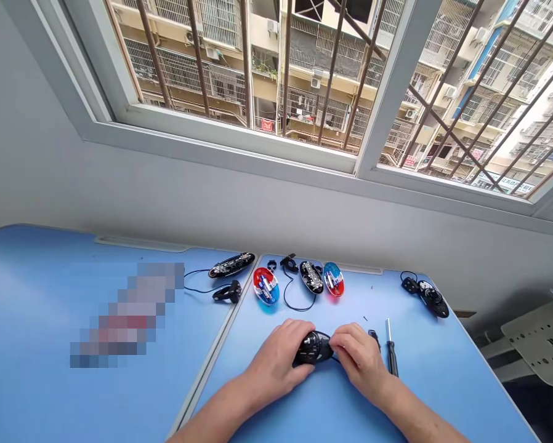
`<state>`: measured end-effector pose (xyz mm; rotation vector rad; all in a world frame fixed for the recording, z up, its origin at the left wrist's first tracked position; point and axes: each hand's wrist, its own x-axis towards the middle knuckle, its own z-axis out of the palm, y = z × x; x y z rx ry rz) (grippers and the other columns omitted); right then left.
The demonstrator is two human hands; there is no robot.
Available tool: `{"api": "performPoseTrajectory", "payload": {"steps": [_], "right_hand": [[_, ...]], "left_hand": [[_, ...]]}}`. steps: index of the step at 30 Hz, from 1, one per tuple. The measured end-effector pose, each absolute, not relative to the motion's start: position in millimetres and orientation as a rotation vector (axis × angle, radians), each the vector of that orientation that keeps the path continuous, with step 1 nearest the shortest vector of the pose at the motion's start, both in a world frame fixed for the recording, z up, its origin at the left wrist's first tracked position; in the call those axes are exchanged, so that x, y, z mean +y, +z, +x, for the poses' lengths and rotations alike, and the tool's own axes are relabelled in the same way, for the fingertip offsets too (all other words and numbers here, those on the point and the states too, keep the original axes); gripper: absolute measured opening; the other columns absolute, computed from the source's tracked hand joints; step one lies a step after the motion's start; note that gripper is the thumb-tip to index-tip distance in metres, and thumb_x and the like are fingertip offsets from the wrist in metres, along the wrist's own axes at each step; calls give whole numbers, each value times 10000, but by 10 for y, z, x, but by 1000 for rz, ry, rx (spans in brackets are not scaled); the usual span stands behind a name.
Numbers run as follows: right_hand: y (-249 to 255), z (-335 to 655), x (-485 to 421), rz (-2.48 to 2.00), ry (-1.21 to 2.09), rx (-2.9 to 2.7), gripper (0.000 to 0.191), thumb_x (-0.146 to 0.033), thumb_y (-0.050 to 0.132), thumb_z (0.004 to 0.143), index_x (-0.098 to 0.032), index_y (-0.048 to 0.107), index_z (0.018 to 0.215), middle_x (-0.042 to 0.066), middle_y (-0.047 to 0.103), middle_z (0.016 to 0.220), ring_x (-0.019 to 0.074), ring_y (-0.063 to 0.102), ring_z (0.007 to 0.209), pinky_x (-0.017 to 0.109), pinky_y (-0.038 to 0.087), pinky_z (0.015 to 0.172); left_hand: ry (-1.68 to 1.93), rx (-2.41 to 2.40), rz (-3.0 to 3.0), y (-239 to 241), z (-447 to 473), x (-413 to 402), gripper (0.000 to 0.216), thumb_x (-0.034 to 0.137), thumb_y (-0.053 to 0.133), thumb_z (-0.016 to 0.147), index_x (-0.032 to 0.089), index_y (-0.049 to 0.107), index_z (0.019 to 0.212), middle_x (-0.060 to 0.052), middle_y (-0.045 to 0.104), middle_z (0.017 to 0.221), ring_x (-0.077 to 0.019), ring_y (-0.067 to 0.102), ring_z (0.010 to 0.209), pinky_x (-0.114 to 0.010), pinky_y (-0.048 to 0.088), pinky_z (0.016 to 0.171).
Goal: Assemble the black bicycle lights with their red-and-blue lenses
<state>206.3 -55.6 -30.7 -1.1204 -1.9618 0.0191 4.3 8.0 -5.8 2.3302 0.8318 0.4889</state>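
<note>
Black oval device (314, 348) sits between the two hands just above the counter or on it, which of the two I cannot tell; its upper face is hard, glossy and rounded, catching pale highlights, while the end toward the right hand tapers and looks darker and flatter. The left grip (282, 358) is wrapped around its left side, fingers over the far edge and thumb along the near one. The right grip (354, 355) has its fingertips bunched at the tapered end, and I cannot tell whether they are pinching anything; a thin dark cord shows just below them. Under both grips spreads the smooth, faintly shiny blue counter (304, 415). Just right of the right grip lie a small black piece (374, 337), partly hidden, and a screwdriver (392, 355) with a slim metal shaft and dark handle. Beyond the grips are two glossy ovals in translucent red and blue, the left oval (266, 286) and the right oval (334, 280), with a black oval shell (311, 277) between them, its face patterned in silver. Farther right rests another black oval unit (433, 299), likewise shiny and domed.
</note>
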Motion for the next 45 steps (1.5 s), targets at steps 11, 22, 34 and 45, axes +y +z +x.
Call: {"api": "performPoseTrajectory", "payload": {"steps": [11, 22, 34, 45], "right_hand": [[-307, 2081, -573, -1114, -5, -1976, 216, -99, 458, 940, -206, 645, 929, 59, 647, 829, 160, 597, 718, 270, 519, 609], [-301, 2104, -588, -1112, -33, -2007, 231, -93, 454, 934, -218, 640, 989, 64, 670, 861, 166, 629, 735, 270, 535, 619], [-103, 2411, -578, -1651, -232, -1945, 256, -216, 433, 939, -204, 648, 1079, 112, 703, 1009, 202, 667, 858, 312, 538, 711], [127, 2601, -316, -2384, 40, -1910, 129, -194, 582, 889, -220, 706, 912, 41, 732, 908, 194, 674, 835, 261, 426, 663]], "left_hand": [[497, 822, 2338, -76, 41, 72, 364, 107, 577, 665, 211, 525, 1010, -53, 636, 1009, -265, 550, 930, -384, 437, 802], [493, 840, 2338, -57, 49, 79, 365, 118, 586, 662, 235, 529, 1003, -42, 640, 1000, -267, 558, 932, -369, 442, 801], [631, 824, 2304, -337, 20, 146, 507, 116, 611, 666, 239, 535, 1152, -54, 640, 1098, -288, 580, 1019, -396, 462, 880], [508, 819, 2328, 9, -61, 23, 643, 100, 568, 706, 190, 483, 1337, -108, 605, 1245, -295, 548, 1154, -425, 453, 1005]]}}
